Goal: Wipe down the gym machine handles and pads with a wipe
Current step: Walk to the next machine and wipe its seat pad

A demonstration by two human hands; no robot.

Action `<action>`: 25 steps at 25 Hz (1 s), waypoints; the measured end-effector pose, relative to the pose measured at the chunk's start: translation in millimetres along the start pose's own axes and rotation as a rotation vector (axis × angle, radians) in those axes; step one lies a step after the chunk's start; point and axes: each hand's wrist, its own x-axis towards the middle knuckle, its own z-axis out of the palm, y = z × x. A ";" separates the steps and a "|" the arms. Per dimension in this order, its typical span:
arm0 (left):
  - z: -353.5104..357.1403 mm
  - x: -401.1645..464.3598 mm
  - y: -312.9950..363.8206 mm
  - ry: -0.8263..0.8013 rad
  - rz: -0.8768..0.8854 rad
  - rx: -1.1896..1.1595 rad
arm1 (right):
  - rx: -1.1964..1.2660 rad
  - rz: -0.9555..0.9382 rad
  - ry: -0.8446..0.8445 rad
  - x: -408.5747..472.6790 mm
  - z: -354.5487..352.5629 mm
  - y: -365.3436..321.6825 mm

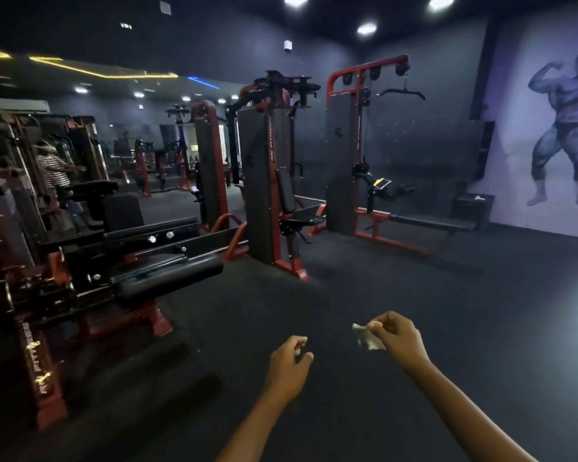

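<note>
Both bare forearms reach out over the dark, matte floor (pixel 414 278). The right hand (pixel 396 335) has its fingers curled, pinching a crumpled white wipe (pixel 367 340) that sticks out to the left of the knuckles. The left hand (pixel 289 365) sits lower and to the left of the wipe, fingers loosely curled (something small and pale shows at the fingertips; I cannot tell what). The black padded machine (pixel 167 278) with its red frame stands well to the left of the wipe, untouched.
</note>
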 end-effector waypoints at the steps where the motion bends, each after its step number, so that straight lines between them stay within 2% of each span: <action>1: 3.9 33.5 -10.0 -0.004 -0.009 -0.001 | 0.006 0.013 -0.008 33.9 15.9 9.5; 6: -0.9 229.1 -59.0 0.091 -0.029 0.033 | -0.007 -0.005 -0.098 214.6 102.1 42.6; 12: -47.9 442.7 -69.7 0.186 -0.065 0.039 | -0.024 -0.050 -0.212 434.7 199.9 19.6; 17: -81.2 606.2 -110.7 0.244 -0.087 0.049 | 0.015 -0.092 -0.306 584.6 310.2 8.2; 22: -141.2 792.8 -155.3 0.287 -0.123 0.074 | 0.082 -0.063 -0.362 750.4 418.1 -2.0; 25: -183.1 894.8 -165.1 0.348 -0.166 0.054 | 0.089 -0.055 -0.372 844.3 449.3 -4.8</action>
